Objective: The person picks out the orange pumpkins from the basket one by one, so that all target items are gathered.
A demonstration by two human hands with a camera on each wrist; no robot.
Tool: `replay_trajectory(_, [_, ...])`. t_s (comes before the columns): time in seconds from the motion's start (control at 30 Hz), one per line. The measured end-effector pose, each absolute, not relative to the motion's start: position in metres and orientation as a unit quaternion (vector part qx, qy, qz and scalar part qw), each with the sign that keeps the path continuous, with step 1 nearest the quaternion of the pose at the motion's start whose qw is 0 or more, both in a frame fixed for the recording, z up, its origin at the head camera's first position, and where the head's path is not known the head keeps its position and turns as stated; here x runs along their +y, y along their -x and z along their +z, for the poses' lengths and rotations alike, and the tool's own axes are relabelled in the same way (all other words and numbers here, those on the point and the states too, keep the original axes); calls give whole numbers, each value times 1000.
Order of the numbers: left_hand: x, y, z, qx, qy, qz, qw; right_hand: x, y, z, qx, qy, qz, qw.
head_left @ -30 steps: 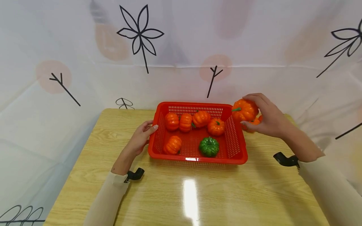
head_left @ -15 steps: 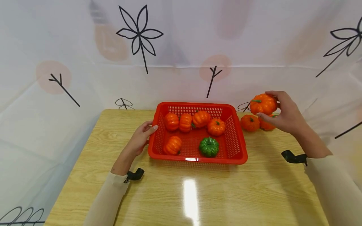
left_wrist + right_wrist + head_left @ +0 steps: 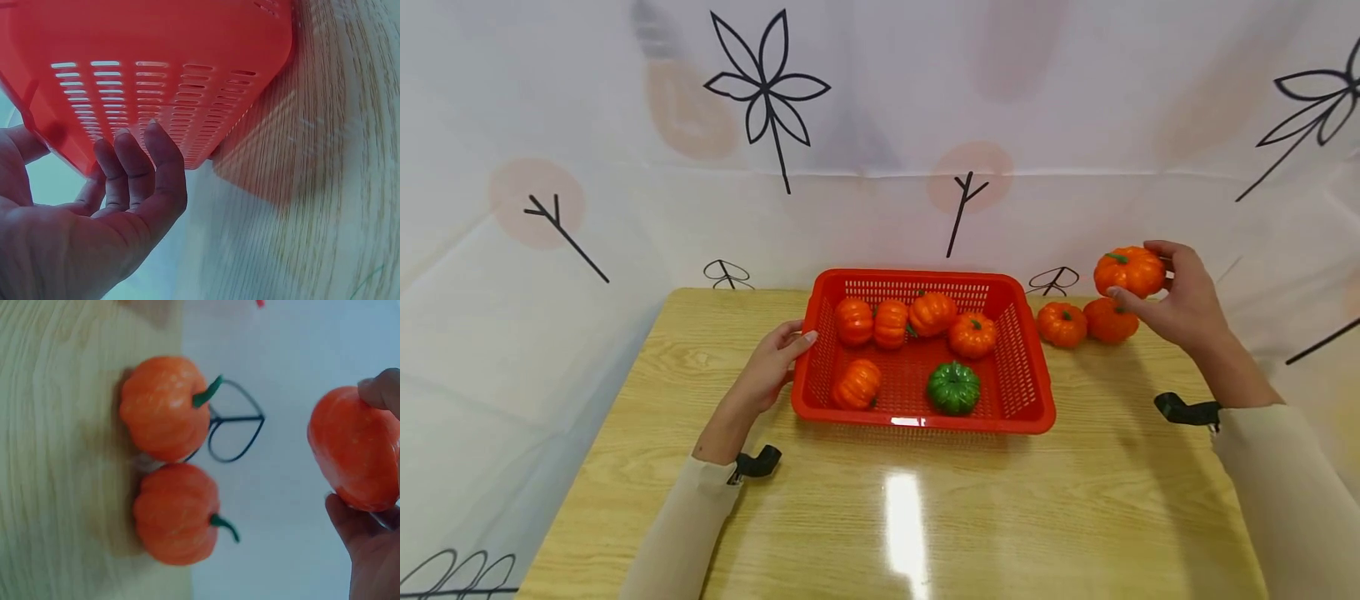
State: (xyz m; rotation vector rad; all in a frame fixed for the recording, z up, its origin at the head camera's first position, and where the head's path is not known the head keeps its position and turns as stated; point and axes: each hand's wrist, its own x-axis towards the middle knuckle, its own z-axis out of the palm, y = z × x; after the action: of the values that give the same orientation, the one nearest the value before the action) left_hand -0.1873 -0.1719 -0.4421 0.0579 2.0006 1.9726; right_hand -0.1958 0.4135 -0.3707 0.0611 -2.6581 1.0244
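A small orange pumpkin (image 3: 1129,272) with a green stem is held up by my right hand (image 3: 1187,302), thumb on the near side and fingers behind. Beneath and to its left, two more orange pumpkins (image 3: 1062,324) (image 3: 178,514) stand side by side on the table; the right wrist view shows them apart from the held one. My left hand (image 3: 767,367) grips the left rim of a red plastic basket (image 3: 917,423), thumb over the rim and fingers curled against the slotted outer wall (image 3: 150,81). In the basket lie several orange pumpkins (image 3: 973,335) and one green pumpkin (image 3: 953,388).
The wooden table (image 3: 820,517) extends in front of the basket and to both sides. A white cloth with printed flowers (image 3: 865,217) hangs right behind the table's back edge.
My right hand has carried the orange pumpkin rightward, from beside the basket's right rim to above the far end of the two table pumpkins. The left hand and basket have stayed put.
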Motion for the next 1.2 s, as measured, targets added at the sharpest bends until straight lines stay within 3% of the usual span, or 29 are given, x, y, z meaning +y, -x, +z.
replay_trajectory(1.2, [-173,187,-446,703,-25,692,162,460,197,-411,-883,221,405,83])
